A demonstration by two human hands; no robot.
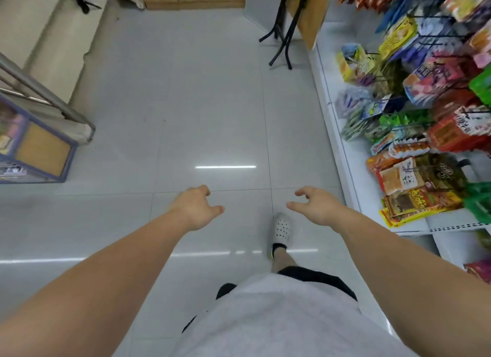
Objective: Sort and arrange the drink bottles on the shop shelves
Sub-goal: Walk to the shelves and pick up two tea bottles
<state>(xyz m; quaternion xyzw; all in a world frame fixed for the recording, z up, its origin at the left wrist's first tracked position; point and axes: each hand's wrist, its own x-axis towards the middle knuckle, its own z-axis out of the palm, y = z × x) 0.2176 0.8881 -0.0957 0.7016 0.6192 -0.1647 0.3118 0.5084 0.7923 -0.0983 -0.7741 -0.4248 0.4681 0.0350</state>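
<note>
Looking down the shop aisle | left hand (198,207) and right hand (316,205) were held out over the tiled floor (212,104), fingers loosely curled, nothing gripped | drink bottles couldn't be spotted anywhere | snack packets (414,176) were hung on the white shelf (353,154) at right | white perforated shoe (281,229) was seen below.

The snack packets (422,133) on the right shelf (353,170) are blurred and cut by the right edge, their print unreadable; the blue rack (39,149) runs off the left edge, its contents smeared
</note>
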